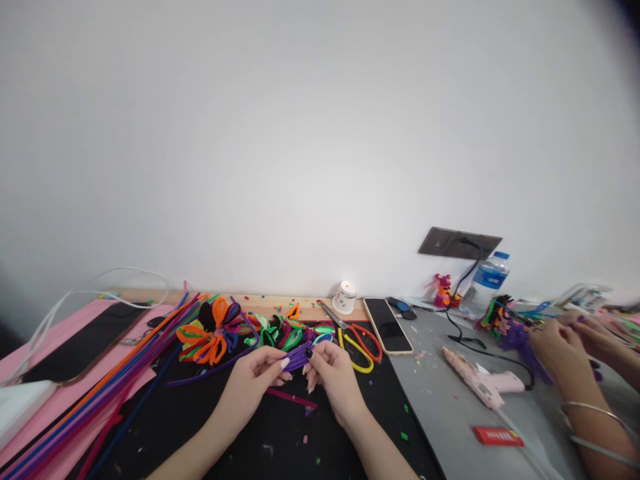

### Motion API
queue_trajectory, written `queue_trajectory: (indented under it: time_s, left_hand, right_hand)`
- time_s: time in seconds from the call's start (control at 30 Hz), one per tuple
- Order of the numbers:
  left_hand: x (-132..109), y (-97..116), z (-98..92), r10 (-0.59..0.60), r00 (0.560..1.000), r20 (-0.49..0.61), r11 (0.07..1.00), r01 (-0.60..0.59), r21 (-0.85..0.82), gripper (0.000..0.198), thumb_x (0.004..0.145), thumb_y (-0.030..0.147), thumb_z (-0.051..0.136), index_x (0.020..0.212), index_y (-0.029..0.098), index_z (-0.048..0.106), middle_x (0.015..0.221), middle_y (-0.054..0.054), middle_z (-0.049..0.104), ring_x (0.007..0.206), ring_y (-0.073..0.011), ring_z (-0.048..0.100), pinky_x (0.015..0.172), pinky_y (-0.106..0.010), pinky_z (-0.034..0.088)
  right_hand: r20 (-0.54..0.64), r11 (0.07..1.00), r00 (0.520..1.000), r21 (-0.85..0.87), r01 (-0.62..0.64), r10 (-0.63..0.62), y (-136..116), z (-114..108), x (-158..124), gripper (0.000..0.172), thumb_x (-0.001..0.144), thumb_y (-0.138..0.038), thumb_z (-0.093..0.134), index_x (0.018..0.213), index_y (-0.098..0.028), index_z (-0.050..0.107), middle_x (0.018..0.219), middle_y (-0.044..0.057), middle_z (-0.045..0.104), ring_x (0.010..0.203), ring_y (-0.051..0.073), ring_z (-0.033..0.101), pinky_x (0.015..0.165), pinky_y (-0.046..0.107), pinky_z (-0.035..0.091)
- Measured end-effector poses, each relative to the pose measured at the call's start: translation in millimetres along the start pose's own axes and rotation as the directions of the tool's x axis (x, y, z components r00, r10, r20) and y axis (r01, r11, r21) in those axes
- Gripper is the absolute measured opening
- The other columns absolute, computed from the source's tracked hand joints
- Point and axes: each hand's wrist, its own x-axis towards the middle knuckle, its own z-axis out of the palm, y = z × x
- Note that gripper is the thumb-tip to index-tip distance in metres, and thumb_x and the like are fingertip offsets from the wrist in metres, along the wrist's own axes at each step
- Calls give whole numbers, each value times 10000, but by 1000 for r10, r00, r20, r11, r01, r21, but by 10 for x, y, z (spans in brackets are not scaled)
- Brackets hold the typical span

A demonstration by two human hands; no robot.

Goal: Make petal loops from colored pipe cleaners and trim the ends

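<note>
Between my two hands is a small bunch of purple pipe cleaners (299, 358), held over the black mat (240, 440). My left hand (260, 373) pinches its left end between thumb and fingers. At the other end, the fingertips of my right hand (327, 373) close on the same bunch. Just behind my hands lie looped pipe-cleaner flowers, an orange one (213, 340) at left and green ones (283, 333) in the middle. Scissors (361, 343) with red and yellow handles rest by my right hand. A short magenta pipe cleaner (293, 399) lies beneath my hands.
Long loose pipe cleaners (120, 380) fan out at left beside a dark phone (85, 340). A paper cup (345, 297) and another phone (388, 325) stand near the wall. On the grey table are a glue gun (483, 381), a red box (498, 436), a bottle (485, 283) and a co-worker's hands (560, 340).
</note>
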Motion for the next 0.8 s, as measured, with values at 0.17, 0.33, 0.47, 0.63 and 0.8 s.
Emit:
queue_trajectory:
  time_s: [0.17, 0.33, 0.47, 0.63, 0.8]
  left_hand:
    - [13, -33, -3, -16, 998, 61, 1000, 16, 3, 212, 686, 332, 646, 794, 151, 624, 630, -3, 677, 615, -172, 651, 588, -254, 503]
    - [21, -38, -13, -23, 999, 47, 999, 24, -22, 201, 660, 314, 672, 762, 149, 623, 577, 12, 658, 556, -148, 626, 549, -228, 482]
    - [21, -9, -16, -92, 996, 14, 991, 92, -93, 236, 618, 332, 706, 743, 149, 623, 554, 23, 648, 528, -125, 606, 538, -208, 472]
    - [21, -7, -12, -176, 984, 18, 970, 176, -168, 302, 582, 351, 744, 755, 139, 617, 532, 31, 636, 508, -103, 588, 517, -185, 459]
    - [22, -52, 1, -195, 980, 24, 954, 195, -228, 321, 584, 354, 757, 770, 136, 613, 527, 35, 624, 510, -97, 588, 512, -180, 459]
  right_hand:
    - [-10, 996, 1000, -85, 1, -2, -4, -7, -12, 285, 715, -374, 632, 623, -159, 469, 476, -17, 575, 292, 56, 440, 312, 156, 348]
    - [37, 989, 999, -148, 9, -4, 32, -5, -2, 279, 722, -385, 615, 632, -164, 471, 480, -26, 572, 300, 65, 449, 325, 170, 358]
    - [37, 990, 999, -137, 44, -39, 56, -20, 17, 267, 737, -392, 600, 680, -167, 471, 501, -31, 574, 322, 72, 462, 345, 179, 376]
    - [20, 980, 995, -170, 100, -98, 25, -17, 5, 261, 750, -388, 587, 689, -168, 461, 520, -30, 571, 332, 65, 447, 352, 178, 372]
    - [47, 966, 990, -217, 143, -136, 14, -22, 0, 272, 795, -395, 546, 679, -167, 453, 532, -34, 544, 343, 52, 415, 361, 169, 338]
